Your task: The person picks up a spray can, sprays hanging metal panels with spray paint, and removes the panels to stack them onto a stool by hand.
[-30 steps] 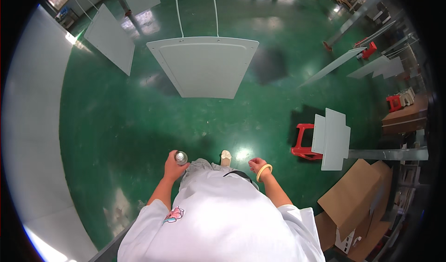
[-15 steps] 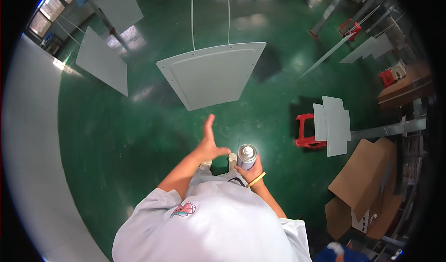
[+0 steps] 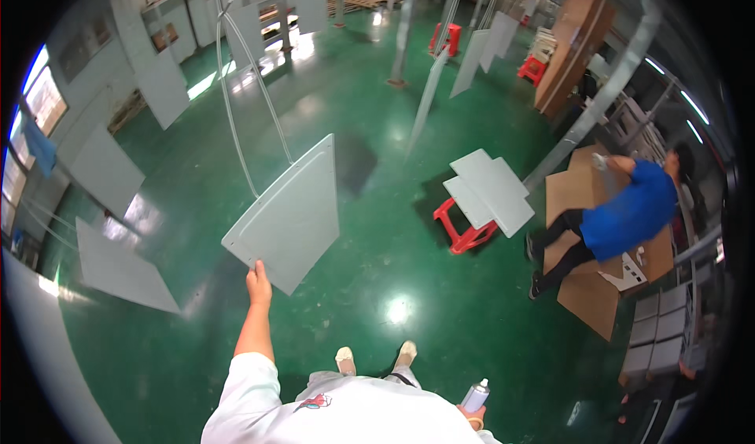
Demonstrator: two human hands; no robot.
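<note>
Hands [image 3: 259, 285] on one panel [image 3: 292, 216], one can [image 3: 476, 397]

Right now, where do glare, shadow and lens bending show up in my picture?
Head view: a bright glare spot on the green floor, just ahead of the pale shoes; head view: a dark shadow on the floor beyond the hanging panel at the left hand, another beside the red stool; head view: fisheye bending toward the rim, with black corners.
</note>
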